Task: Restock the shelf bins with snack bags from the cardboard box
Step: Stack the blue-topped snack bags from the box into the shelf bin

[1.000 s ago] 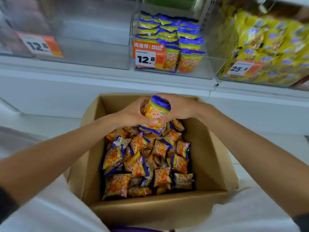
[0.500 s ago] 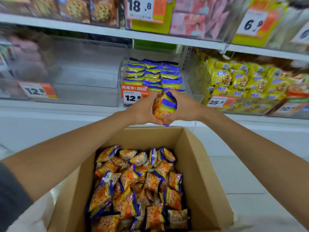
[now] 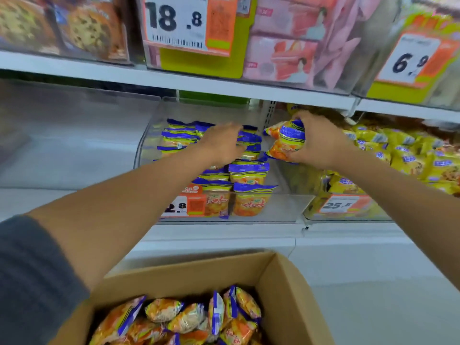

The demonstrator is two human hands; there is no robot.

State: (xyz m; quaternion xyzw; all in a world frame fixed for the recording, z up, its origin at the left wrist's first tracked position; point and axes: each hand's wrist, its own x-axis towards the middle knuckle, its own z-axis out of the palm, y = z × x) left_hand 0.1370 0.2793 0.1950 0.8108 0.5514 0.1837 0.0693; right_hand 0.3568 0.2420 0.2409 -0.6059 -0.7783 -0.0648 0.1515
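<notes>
My right hand (image 3: 323, 143) grips a bunch of orange-and-blue snack bags (image 3: 286, 140) at the right wall of the clear shelf bin (image 3: 278, 207). My left hand (image 3: 224, 143) reaches into the same bin, its blurred fingers lying over the tops of the stocked bags (image 3: 249, 173), which stand in rows. I cannot see anything held in it. At the bottom of the view, the open cardboard box (image 3: 199, 267) holds several more of the same bags (image 3: 189, 317).
An orange price tag (image 3: 184, 202) hangs on the bin's front. A bin of yellow bags (image 3: 398, 155) stands to the right, and a clear bin (image 3: 74, 145) to the left. The upper shelf board (image 3: 174, 80) runs close above the bins.
Both hands rose from the box to the shelf with the bunch of bags. The left hand let go and moved onto the stocked rows; the right hand keeps the bunch.
</notes>
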